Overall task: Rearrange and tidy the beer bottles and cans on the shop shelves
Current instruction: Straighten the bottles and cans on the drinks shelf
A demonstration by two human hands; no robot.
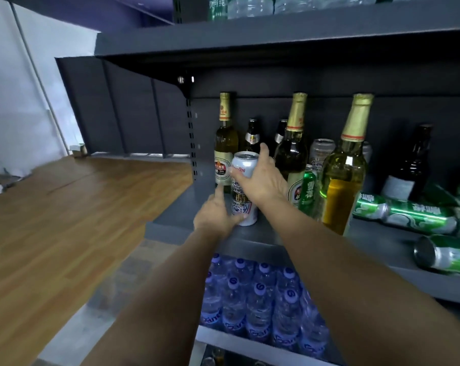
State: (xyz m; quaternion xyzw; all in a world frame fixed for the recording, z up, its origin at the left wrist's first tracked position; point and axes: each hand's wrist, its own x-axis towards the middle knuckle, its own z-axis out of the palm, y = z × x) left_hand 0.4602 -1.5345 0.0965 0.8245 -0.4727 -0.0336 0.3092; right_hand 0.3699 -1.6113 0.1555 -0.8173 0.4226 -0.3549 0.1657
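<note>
Standing a white tall can upright near the left end of the grey shelf, just in front of a green-glass bottle with a gold foil neck. Right hand wrapped round the can's upper half, thumb across the front; left hand at the can's base, fingers spread against it and one finger pointing up, not closing round anything. Best to keep the base flat and slide it back in line, minding the bottle behind, with the label turned forward. Further right: more upright bottles, and green cans lying on their sides, not yet set upright.

Right end of the shelf cut off by the frame. Dark bottles at the back hard to read. Can's rear side and the right hand's fingertips hidden.
</note>
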